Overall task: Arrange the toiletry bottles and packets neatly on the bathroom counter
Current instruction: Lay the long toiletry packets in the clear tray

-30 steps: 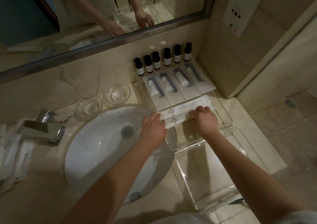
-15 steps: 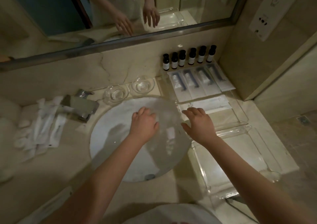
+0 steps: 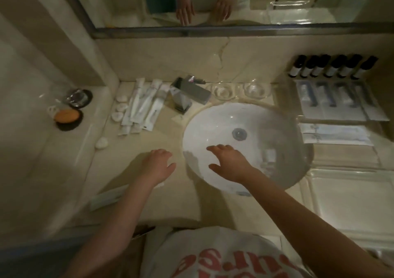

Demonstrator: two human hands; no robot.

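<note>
While an orange soap (image 3: 66,115) sits on its dark dish at the far left of the worktop (image 3: 170,203), the untidy part of the job lies just right of it. There are a few small round packets (image 3: 120,109) and a heap of loose packets (image 3: 141,107), long and white, fanned out with their long axes running roughly away from the person toward the wall. One more long packet (image 3: 107,197) lies alone near the front edge. The left hand (image 3: 158,167) hovers over the worktop, its grip apart and empty. The heap lies beyond it and a little to its left, so this hand is plainly the nearer one. Further right, the right hand (image 3: 231,163) hangs over the sink (image 3: 213,115), grip likewise apart, holding nothing. At the far right the bottles (image 3: 331,67) stand in a row against the wall, with flat packets (image 3: 339,103) laid side by side before them, seemingly done.
</note>
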